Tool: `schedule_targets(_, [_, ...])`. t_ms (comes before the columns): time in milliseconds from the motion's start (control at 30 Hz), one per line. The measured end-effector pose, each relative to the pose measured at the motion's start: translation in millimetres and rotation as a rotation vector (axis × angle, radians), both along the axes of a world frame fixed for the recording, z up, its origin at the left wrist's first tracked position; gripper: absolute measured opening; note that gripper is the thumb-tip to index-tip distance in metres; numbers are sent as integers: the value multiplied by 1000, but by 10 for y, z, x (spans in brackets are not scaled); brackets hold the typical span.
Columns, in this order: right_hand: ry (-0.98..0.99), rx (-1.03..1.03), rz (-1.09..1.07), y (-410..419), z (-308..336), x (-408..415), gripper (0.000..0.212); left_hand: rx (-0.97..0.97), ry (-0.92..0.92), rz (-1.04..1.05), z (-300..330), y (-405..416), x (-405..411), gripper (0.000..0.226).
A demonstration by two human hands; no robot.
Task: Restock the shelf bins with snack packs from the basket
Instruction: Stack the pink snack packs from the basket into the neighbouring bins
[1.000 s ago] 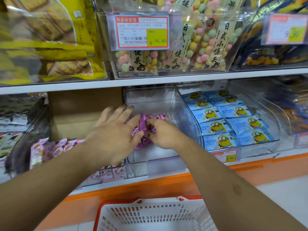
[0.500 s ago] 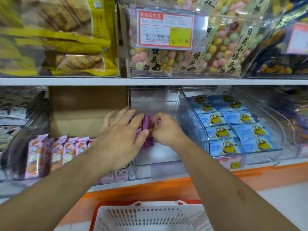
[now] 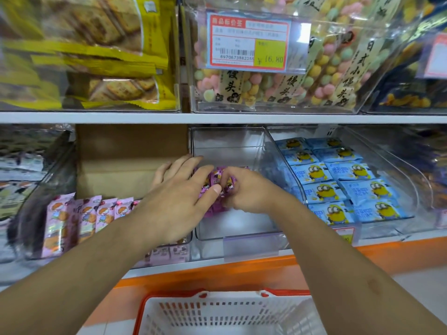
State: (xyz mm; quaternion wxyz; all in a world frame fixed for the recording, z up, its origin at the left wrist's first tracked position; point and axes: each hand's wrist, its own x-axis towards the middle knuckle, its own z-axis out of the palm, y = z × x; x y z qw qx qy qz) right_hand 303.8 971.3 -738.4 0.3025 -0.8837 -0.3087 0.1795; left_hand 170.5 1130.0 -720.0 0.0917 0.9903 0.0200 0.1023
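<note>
Both hands are inside the clear bin (image 3: pixel 242 141) on the lower shelf, meeting over a small cluster of purple packs (image 3: pixel 219 183).

Left hand (image 3: pixel 174 197): fingers nearly straight and spread, laid flat against the left side of the packs. The thumb runs along the near face of the cluster, its tip touching a pack. The fingers extend past the packs toward the bin's left wall. The hand presses and steadies; it does not wrap round anything.

Right hand (image 3: pixel 249 192): fingers curled, thumb and forefinger pinching the top edge of the packs from the right side. How many packs sit within the pinch cannot be told; the hand hides the right half of the cluster.

The packs stand on edge between the two hands, toward the left of the bin. The lower packs show below the left thumb.

Left of the left hand: a brown cardboard box (image 3: pixel 130 160), with pink packs (image 3: pixel 79 218) in a row in front of it. Right of the right hand, in the next bin: blue packs (image 3: pixel 338 187) in two columns. Above the hands: a bin of pastel ball snacks bearing a price tag (image 3: pixel 249 42). Below the forearms: a white basket (image 3: pixel 225 315) with a red rim, its visible part showing no packs.
</note>
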Motion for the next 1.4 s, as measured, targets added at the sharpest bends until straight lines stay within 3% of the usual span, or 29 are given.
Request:
schedule_targets(133, [60, -215, 215, -71, 290, -51, 29, -36, 4, -26, 18, 22, 4, 73])
schedule_targets(367, [7, -595, 421, -18, 438, -330, 48, -87, 40, -38, 71, 16, -24, 84])
schedule_targets(1000, [-109, -600, 394, 95, 190, -299, 59, -109, 26, -58, 51, 36, -22, 78])
schedule_targets(1400, [-165, -641, 359, 267, -66, -240, 45, -148, 28, -56, 70, 27, -24, 81])
